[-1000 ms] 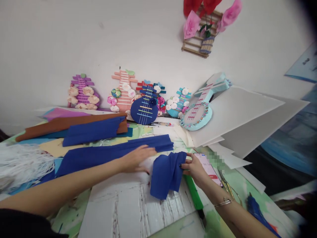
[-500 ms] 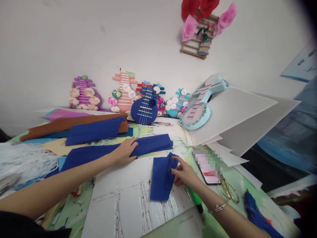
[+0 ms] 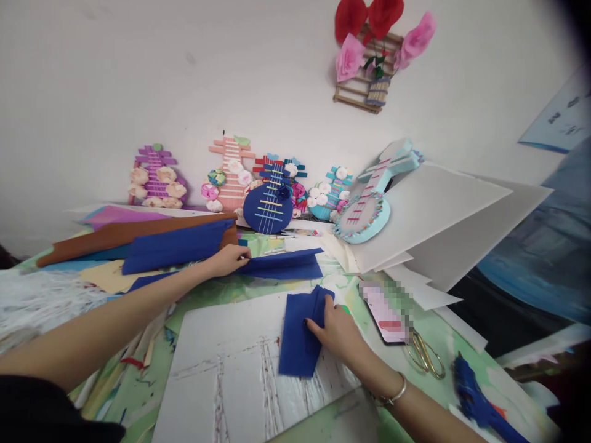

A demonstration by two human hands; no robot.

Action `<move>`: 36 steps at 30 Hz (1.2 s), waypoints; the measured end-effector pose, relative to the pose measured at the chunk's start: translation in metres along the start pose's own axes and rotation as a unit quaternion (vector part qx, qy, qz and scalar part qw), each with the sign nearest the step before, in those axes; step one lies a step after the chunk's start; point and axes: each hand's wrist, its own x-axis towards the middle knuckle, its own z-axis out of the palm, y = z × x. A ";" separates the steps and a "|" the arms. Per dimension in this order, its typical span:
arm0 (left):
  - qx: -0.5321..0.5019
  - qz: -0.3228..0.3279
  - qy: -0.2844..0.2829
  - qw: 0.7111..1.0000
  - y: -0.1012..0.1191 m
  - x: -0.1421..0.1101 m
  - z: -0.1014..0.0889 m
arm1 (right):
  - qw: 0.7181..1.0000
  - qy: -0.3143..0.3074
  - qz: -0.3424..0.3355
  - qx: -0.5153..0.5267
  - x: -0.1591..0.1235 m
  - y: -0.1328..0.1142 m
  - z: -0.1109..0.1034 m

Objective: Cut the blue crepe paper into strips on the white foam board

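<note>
Hands point(image 3: 227, 261) reach forward, left point(image 3: 226, 261) pinching blue strip point(image 3: 286, 266), right point(image 3: 339, 329) (thumb spread) nearer.

no legible text anywhere. phone point(image 3: 379, 311) screen is partly pixelated, with a red block near the bottom, can't read it. sheet point(image 3: 559, 120) at upper right has dark marks, too blurred to make out.

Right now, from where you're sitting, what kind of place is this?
Probably a craft room or art workshop. Decorated lute-shaped models stand by the wall, and scissors and what looks like a blue glue gun lie on the table.
</note>
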 end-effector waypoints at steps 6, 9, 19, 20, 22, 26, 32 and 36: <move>0.013 -0.061 0.001 0.998 -0.028 0.029 -0.021 | 0.999 -0.024 -0.008 0.042 0.007 -0.005 0.008; 0.051 -0.092 0.027 0.994 -0.036 0.031 -0.020 | 0.997 -0.033 -0.010 0.073 0.007 -0.004 0.011; 0.146 0.048 0.000 0.988 -0.007 -0.017 0.010 | 0.947 0.041 0.015 0.319 0.012 0.042 -0.012; 0.155 0.044 -0.004 0.987 -0.007 -0.021 0.014 | 0.931 0.038 0.014 0.363 0.012 0.047 -0.015; 0.170 0.020 -0.003 0.985 -0.012 -0.024 0.019 | 0.893 0.026 0.015 0.449 0.010 0.055 -0.019; 0.175 -0.027 -0.003 0.984 -0.031 -0.015 0.015 | 0.836 0.022 0.037 0.548 -0.001 0.060 -0.029; 0.159 -0.065 0.012 0.985 -0.048 0.010 -0.019 | 0.834 0.009 0.073 0.547 -0.017 0.063 -0.051; 0.175 -0.077 0.037 0.981 -0.045 0.019 -0.043 | 0.854 0.006 0.091 0.513 -0.010 0.069 -0.064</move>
